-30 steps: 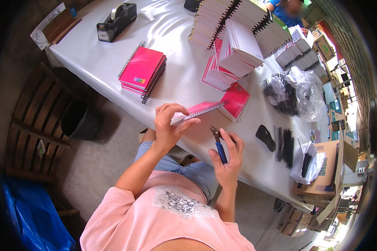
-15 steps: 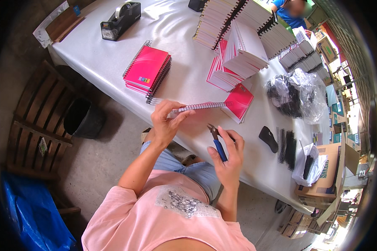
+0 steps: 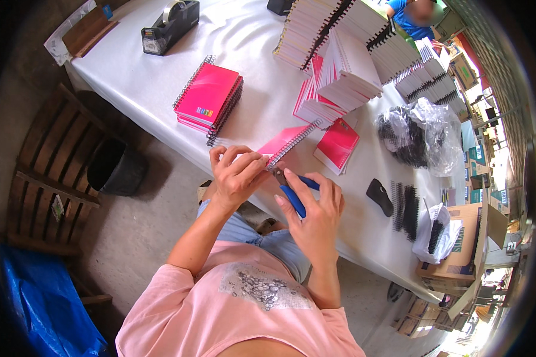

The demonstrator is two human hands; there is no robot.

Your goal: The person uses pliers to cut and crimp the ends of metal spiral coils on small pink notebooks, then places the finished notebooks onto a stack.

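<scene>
My left hand [image 3: 237, 175] grips a pink spiral notebook [image 3: 284, 139] near the lower end of its wire coil, holding it tilted above the table edge. In my right hand [image 3: 317, 211] are blue-handled pliers [image 3: 293, 200], handles spread, with the jaws at the coil's near end. Whether the jaws touch the wire I cannot tell. Beyond my left hand lies a stack of pink spiral notebooks [image 3: 203, 92]. A pink-covered set of pages [image 3: 338, 144] rests on the table just past the held notebook.
Tall stacks of bound books [image 3: 312, 30] and loose pink-edged booklets [image 3: 321, 107] stand at the back. Rightward lie a plastic bag [image 3: 438, 134], a black pouch [image 3: 380, 196], black coils [image 3: 406, 211] and a cardboard box [image 3: 466, 235]. A tape dispenser [image 3: 171, 30] sits far left; a person [image 3: 412, 21] is behind.
The pliers have come up and left to the coil's end, their handles now spread. The notebook has turned from nearly level to slanting, its far end raised and its near end toward the pliers.
</scene>
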